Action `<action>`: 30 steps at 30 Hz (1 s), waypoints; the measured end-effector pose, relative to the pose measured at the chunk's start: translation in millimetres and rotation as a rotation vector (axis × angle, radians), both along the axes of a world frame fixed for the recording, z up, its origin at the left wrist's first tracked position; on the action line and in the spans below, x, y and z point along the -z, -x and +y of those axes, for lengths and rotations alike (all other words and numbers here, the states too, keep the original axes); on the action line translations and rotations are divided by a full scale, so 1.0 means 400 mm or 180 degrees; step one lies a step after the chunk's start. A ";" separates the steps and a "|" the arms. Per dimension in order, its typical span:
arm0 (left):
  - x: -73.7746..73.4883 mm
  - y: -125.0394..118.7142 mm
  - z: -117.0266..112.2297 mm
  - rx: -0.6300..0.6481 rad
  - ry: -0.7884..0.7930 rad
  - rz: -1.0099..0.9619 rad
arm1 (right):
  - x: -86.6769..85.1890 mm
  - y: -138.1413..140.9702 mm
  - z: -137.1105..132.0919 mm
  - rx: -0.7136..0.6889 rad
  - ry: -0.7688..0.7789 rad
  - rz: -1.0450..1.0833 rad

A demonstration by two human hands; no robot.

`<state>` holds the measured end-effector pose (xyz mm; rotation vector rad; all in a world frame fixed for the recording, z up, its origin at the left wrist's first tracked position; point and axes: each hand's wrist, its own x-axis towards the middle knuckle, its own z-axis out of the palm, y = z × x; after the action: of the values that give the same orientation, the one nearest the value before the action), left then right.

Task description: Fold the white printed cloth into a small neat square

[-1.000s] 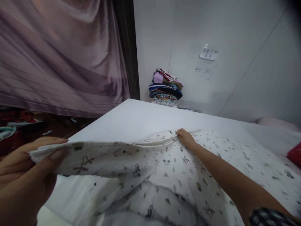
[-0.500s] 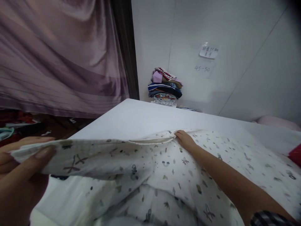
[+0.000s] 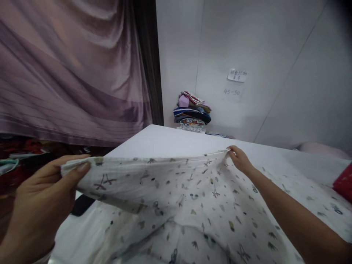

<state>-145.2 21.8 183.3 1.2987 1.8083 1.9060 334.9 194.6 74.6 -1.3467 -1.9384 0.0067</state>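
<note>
A white cloth [image 3: 178,187] with small printed figures hangs between my two hands, its upper edge drawn nearly straight. My left hand [image 3: 52,187] is closed on the cloth's left corner, with the thumb on top and the fingers behind. Farther out to the right, my right hand [image 3: 238,158] pinches the same upper edge, and small folds run down from the grip. The lower part of the cloth falls toward me in loose folds, and more of it lies spread on the right side of the table.
The white table [image 3: 165,141] reaches toward a grey wall. Folded fabrics [image 3: 192,112] are stacked at its far edge. A dark flat object [image 3: 82,205] lies beside my left hand. A pinkish curtain [image 3: 68,73] hangs at left; something red [image 3: 343,183] sits at right.
My right hand has slid outward to the right along the cloth's edge, and the edge is now tauter. My left hand appears farther right and more fully in view. The camera has tilted slightly up.
</note>
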 end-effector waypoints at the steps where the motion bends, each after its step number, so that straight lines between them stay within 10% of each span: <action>1: -0.006 -0.009 -0.003 0.0085 -0.0125 -0.0178 | -0.018 -0.015 -0.015 0.0104 0.0000 0.0199; 12: -0.121 -0.055 0.065 0.0178 -0.0350 -0.0101 | -0.278 -0.102 -0.185 0.0986 -0.1039 0.0731; 17: -0.205 -0.072 0.156 0.0485 -0.0250 0.0408 | -0.385 -0.134 -0.208 0.0847 -0.0746 0.0075; 27: -0.239 -0.042 0.252 0.0718 -0.1053 -0.0176 | -0.454 -0.139 -0.288 0.0967 -0.0758 0.0207; 30: -0.209 -0.009 0.244 0.0489 -0.0757 -0.0288 | -0.424 -0.119 -0.314 0.0308 -0.0114 0.0199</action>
<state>-141.6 119.3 266.7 1.3550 1.4298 2.1050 382.5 69.0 244.0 -1.3988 -1.8118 -0.0325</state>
